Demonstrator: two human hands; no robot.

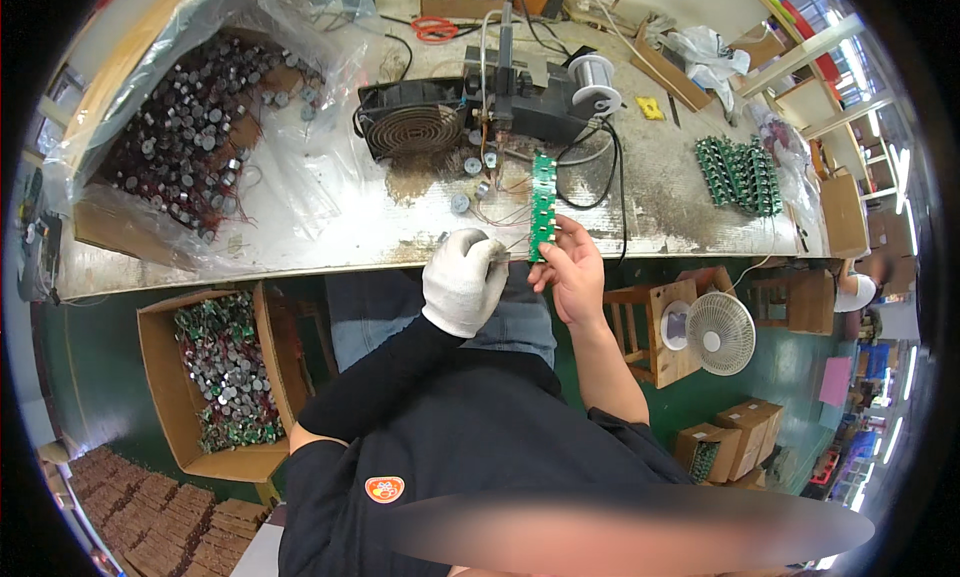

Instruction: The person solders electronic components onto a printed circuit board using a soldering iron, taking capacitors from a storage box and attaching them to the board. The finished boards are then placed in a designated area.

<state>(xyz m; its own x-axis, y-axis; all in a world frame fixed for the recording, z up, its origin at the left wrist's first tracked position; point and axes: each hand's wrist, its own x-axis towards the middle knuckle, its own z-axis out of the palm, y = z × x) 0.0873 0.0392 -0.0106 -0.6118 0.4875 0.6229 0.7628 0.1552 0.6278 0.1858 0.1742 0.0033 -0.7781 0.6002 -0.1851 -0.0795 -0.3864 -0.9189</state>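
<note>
My right hand (575, 272) is bare and pinches the lower end of a long green circuit board strip (543, 205) that stands upright over the bench's front edge. My left hand (462, 279), in a white glove, sits just left of the strip with its fingers closed on a small part with thin wires; the part itself is mostly hidden. Behind the strip stands a black soldering fixture (520, 102) with a solder spool (594, 77). A few small round metal parts (470, 167) with thin wires lie beside it.
A plastic-lined box of round metal parts (190, 127) fills the bench's left. A black fan (410, 127) sits by the fixture. Stacked green boards (740, 172) lie at right. Below: a carton of assembled parts (225, 372), a white floor fan (720, 332), wooden stool (645, 327).
</note>
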